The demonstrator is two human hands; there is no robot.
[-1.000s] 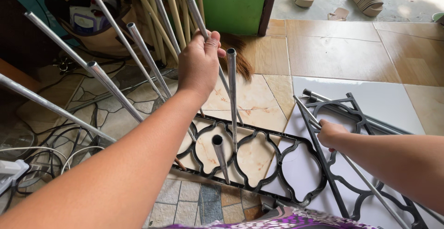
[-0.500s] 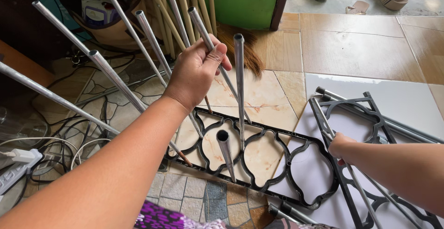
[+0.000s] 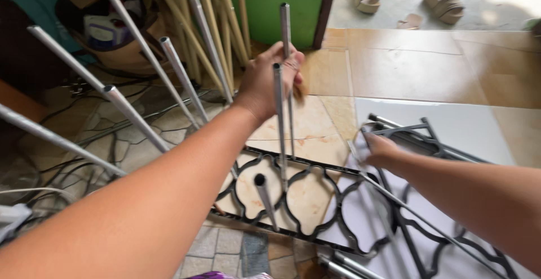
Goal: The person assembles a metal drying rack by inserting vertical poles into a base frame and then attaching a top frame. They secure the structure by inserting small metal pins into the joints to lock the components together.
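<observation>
Ornamental black metal grille frame (image 3: 315, 200) with upright grey metal rods (image 3: 279, 127)
Left hand (image 3: 270, 79) clenched around one rod — right hand (image 3: 380, 146) resting on frame; finger grip cannot be told.

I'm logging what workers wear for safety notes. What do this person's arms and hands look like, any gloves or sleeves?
Both arms are bare as far up as the view shows: no sleeves, no gloves. The left hand and right hand show no rings, and neither wrist shows a watch or band. A bit of purple patterned fabric shows at the bottom edge.
</observation>
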